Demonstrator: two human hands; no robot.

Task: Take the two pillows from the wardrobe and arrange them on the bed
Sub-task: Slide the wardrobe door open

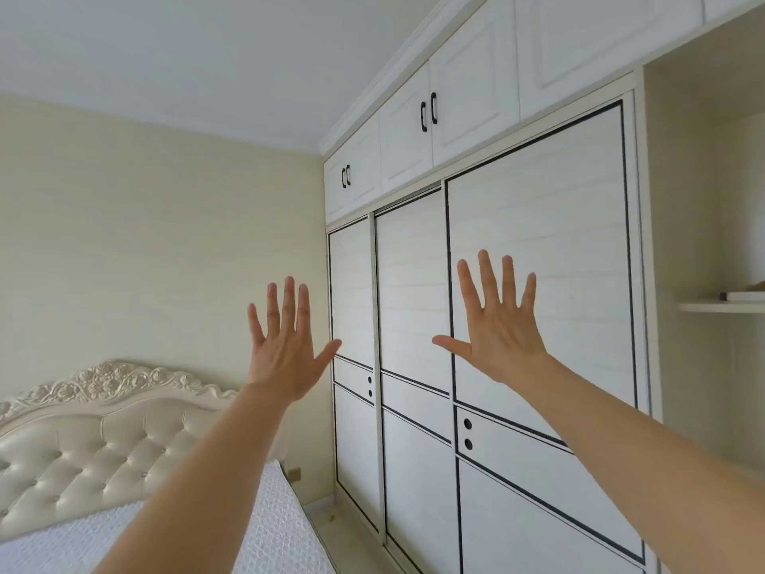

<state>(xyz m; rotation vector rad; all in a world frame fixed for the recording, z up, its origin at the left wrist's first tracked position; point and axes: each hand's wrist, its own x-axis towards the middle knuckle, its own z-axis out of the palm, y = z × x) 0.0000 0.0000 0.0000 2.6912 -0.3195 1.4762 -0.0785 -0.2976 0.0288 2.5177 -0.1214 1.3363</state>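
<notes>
Facing you is the wardrobe, white with thin black trim, filling the right side of the view from floor to ceiling. Its three tall sliding doors stand upright and shut, long axis vertical, with small cupboards above. No pillows show; whatever is inside is hidden behind those panels. Down at lower left sits the bed, white textured cover, its cream tufted headboard against the wall. Your right hand is up before the nearest door, palm out, fingers spread wide, holding nothing. Your left hand is raised beside it, equally splayed and empty.
</notes>
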